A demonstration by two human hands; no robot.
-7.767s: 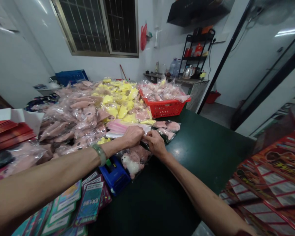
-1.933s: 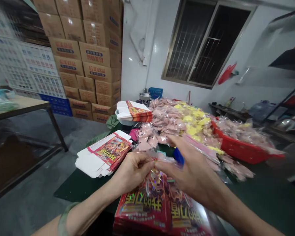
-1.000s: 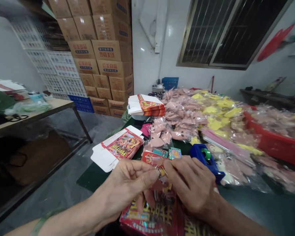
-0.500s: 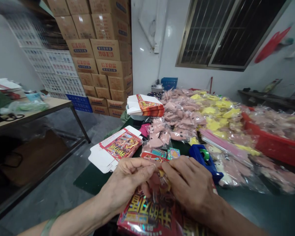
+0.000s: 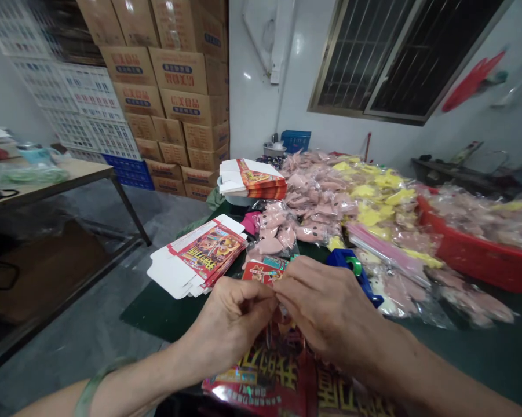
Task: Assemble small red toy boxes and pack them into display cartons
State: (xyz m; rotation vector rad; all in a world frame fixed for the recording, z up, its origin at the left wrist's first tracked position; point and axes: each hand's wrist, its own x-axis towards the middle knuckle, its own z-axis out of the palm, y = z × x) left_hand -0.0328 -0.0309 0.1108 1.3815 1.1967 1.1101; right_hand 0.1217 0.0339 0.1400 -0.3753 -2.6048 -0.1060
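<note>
My left hand (image 5: 238, 315) and my right hand (image 5: 325, 310) meet fingertip to fingertip at the front of the table, both closed in a pinch. What lies between the fingers is hidden. Right below them are shiny red printed packages (image 5: 265, 388) with large yellow characters, partly covered by my hands. Just beyond the fingertips lies a red card (image 5: 258, 272), with a teal card (image 5: 276, 262) behind it. A stack of flat printed cartons (image 5: 206, 258) with white flaps rests left of my hands. To the right stands a blue tape dispenser (image 5: 362, 281) with green tape.
Bagged pink pieces (image 5: 313, 202) and yellow pieces (image 5: 378, 191) are heaped across the table. At right sits a red bin (image 5: 469, 249) of more bags. Another carton stack (image 5: 256, 179) is at the back. Brown boxes (image 5: 186, 107) and a side table (image 5: 87, 174) stand left.
The view has shifted slightly, so the surroundings sit further left and higher. My fingers have closed tighter together, and my right hand now covers more of the teal cards.
</note>
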